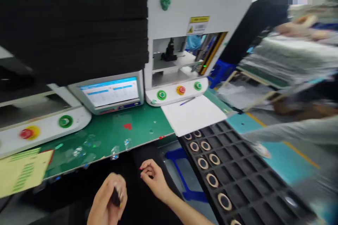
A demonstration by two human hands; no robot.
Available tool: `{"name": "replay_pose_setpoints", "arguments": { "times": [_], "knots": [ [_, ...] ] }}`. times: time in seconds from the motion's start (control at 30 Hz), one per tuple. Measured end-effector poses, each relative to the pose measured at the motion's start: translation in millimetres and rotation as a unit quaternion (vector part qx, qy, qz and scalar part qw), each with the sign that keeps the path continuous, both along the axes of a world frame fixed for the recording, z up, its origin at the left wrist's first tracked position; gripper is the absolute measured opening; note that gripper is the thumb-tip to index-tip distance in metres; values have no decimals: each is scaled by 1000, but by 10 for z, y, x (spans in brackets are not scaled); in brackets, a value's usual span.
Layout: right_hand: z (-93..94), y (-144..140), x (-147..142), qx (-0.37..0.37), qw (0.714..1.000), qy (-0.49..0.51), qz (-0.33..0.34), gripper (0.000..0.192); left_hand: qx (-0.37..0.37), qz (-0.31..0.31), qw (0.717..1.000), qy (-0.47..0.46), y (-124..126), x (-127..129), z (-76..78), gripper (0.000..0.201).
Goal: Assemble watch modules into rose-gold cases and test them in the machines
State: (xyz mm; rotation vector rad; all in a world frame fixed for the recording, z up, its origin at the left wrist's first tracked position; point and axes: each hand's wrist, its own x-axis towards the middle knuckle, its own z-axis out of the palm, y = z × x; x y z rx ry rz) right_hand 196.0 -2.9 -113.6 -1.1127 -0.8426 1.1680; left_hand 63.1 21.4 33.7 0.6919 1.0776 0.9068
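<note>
My left hand (108, 198) is closed around a small dark piece (116, 197) with a shiny, clear-looking part beside it; blur hides its exact kind. To its right, my right hand (155, 179) hovers over my dark lap with fingers curled and the fingertips close to the thumb. Red specks show at those fingertips, and I cannot make out whether anything is pinched there. Beside my right forearm lies a black compartment tray (237, 191). Several round dark pieces with pale rims, such as this ring-edged disc (224, 201), sit in its left columns.
Clear film scraps (79, 152) and a red scrap (127, 126) lie on the green bench (111, 130). Behind are a screen (113, 93), a press machine (182, 89) with buttons, and stacked black trays (79, 35). White paper (194, 114) bears a pen. A co-worker (253, 24) sits right.
</note>
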Motion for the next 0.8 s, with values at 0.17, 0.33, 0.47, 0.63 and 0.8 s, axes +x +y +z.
{"name": "replay_pose_setpoints", "arguments": {
  "times": [0.17, 0.33, 0.47, 0.63, 0.8],
  "knots": [
    [-333, 140, -6, -51, 964, 101, 240, 20, 121, 20, 982, 146, 667, -102, -25, 50],
    [-466, 142, 16, -78, 944, 131, 294, 19, 157, 5, 937, 313, 1331, -173, -214, 36],
    [-550, 182, -7, -88, 943, 136, 292, 21, 203, -23, 871, 447, 1661, -128, -410, 21],
    [-616, 178, 6, -89, 936, 152, 303, 23, 274, -49, 772, 571, 1776, -103, -528, 14],
    [-611, 163, 26, -94, 931, 164, 313, 22, 331, -56, 702, 627, 1821, -129, -612, 15]
  ]
}}
